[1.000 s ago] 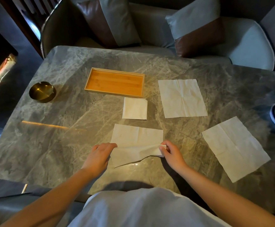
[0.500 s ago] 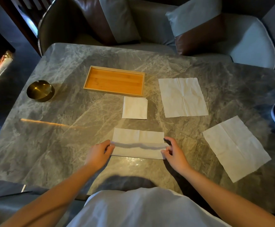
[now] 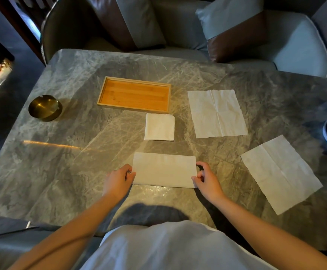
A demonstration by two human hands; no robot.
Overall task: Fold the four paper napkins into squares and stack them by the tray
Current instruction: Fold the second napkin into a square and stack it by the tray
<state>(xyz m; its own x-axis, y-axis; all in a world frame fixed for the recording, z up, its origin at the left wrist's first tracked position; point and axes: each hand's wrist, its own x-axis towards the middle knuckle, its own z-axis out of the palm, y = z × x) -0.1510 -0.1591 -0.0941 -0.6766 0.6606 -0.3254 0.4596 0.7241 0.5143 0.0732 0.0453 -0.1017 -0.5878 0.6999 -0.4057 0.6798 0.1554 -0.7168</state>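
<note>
- Counter (image 3: 80, 172): grey marble-pattern top. It carries every item listed below and extends on all sides of both grips.
- Right flat napkin (image 3: 281, 172): unfolded and skewed, lying well to the right of the right grip (image 3: 207, 180) and apart from it.
- Far flat napkin (image 3: 217, 114): unfolded, lying beyond the right grip and slightly to its right. Crease lines are visible on it.
- Wooden tray (image 3: 132, 108): rectangular, lying well beyond the left grip (image 3: 119, 178).
- Half-folded napkin (image 3: 164, 170): a flat rectangle lying directly between the two grips, long side running from one grip to the other.
- Folded square napkin (image 3: 159, 127): lies beyond the half-folded napkin, midway between the grips, just beside the near rim of the wooden tray.
- Brass ashtray (image 3: 45, 107): round, well to the left of the left grip and beyond it.
- Left grip: fingers curled, thumb and fingertips pinching the left edge of the half-folded napkin.
- Right grip: fingers curled, thumb tip on the near right corner of the half-folded napkin. Cannot tell whether it holds the paper.
</note>
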